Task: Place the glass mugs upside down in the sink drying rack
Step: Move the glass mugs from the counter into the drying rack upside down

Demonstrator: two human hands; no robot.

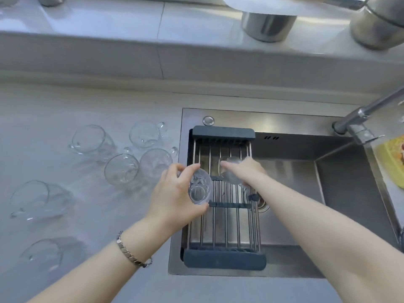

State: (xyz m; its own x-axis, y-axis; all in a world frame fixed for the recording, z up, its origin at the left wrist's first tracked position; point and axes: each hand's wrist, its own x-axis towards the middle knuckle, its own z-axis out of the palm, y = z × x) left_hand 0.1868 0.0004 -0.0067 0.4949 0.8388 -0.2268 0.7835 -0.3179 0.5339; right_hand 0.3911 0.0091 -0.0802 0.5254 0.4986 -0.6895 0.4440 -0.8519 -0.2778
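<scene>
Both hands are clamped on glass mugs above the drying rack (pixel 225 217) — left hand (pixel 172 197) tilting its mug (pixel 199 189), right hand (pixel 242 169) farther out, lowering a blurred mug (pixel 231 171) onto bars directly beneath

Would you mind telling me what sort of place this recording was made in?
Most likely a home kitchen, at the sink. A stainless steel sink with a chrome tap is set into a pale grey countertop, a dark-framed wire drying rack spans the basin, and clear glass mugs stand beside it.
</scene>
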